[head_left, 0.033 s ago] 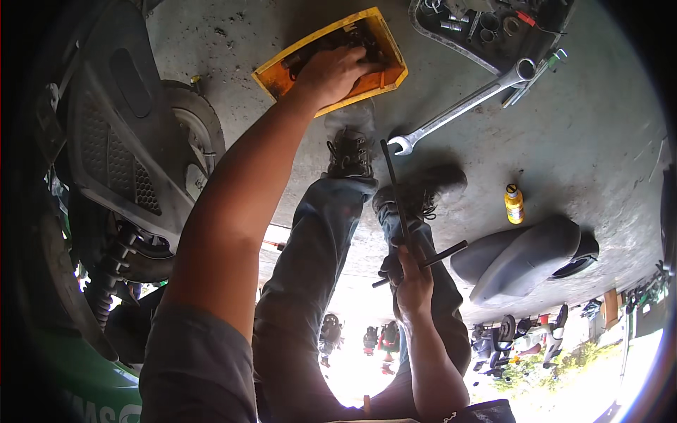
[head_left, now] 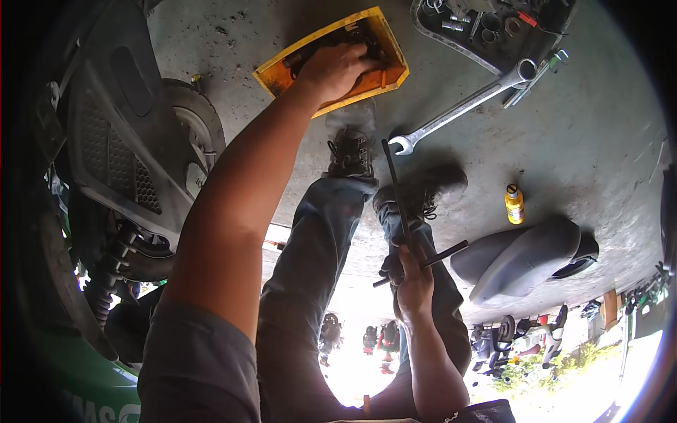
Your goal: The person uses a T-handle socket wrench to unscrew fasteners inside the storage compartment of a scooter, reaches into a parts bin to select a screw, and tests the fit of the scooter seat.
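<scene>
My left hand [head_left: 337, 74] reaches down into a yellow bin [head_left: 285, 58] with dirty orange insides. Its fingers are bent over dark parts or tools there; the fingertips are hidden among them, and what they grip cannot be made out. A dark T-handle wrench [head_left: 395, 180] is in my right hand [head_left: 415, 285], its fingers wrapped around it near the crossbar. The long shaft points away from me, above my right shoe, and its tip appears close to the open end of a large combination wrench [head_left: 458, 107] on the floor.
At the left stands a scooter [head_left: 116, 151] with its wheel showing. A metal tray [head_left: 486, 53] of sockets and small parts lies far right. On the right are a yellow bottle [head_left: 515, 204] and a grey scooter seat [head_left: 529, 257]. My shoes [head_left: 350, 151] stand below the bin.
My left forearm and hand have shifted very slightly within the bin. The right hand and the T-handle wrench stay almost as they were.
</scene>
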The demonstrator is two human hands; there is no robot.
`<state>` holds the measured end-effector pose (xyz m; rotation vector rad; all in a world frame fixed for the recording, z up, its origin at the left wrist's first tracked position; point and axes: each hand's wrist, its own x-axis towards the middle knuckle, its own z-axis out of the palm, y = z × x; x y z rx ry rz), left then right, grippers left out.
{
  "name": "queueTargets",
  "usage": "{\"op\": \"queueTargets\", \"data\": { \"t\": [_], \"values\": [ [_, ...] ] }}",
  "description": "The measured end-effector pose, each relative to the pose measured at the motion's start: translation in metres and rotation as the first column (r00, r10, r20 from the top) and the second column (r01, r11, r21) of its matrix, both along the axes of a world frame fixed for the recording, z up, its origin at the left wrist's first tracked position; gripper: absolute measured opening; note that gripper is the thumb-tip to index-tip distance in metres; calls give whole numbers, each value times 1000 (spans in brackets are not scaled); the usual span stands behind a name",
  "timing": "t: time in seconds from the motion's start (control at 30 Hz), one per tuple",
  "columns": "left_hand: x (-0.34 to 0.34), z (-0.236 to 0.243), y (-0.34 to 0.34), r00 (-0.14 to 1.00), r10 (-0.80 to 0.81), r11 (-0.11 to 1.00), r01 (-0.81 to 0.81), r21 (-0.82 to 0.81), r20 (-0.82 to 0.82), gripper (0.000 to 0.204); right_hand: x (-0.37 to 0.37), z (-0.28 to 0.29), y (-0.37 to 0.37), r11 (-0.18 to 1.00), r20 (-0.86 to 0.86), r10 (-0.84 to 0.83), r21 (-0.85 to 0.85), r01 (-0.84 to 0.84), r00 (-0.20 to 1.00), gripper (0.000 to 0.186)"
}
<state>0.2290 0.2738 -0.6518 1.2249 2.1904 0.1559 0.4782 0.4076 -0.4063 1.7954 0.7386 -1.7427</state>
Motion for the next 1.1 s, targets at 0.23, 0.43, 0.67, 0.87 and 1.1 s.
{"op": "queueTargets", "data": {
  "t": [0.23,0.43,0.67,0.87,1.1],
  "values": [
    [-16,-10,16,992,123,978,-118,-175,17,33,-3,2,1,999,-17,33,-5,-33,999,27],
    [-11,-7,51,882,467,762,-360,-538,70,60,-3,3,3,1000,11,0,-17,0,1000,28],
    [-8,3,76,715,698,508,-539,-672,-45,37,0,1,5,1000,0,19,-11,-19,1000,28],
    [-7,6,57,737,674,510,-521,-685,-59,30,-1,2,6,1000,6,13,6,-13,1000,27],
    [-10,11,16,805,586,673,-549,-495,-96,33,-5,5,12,999,9,-34,-21,35,999,27]
  ]
}}
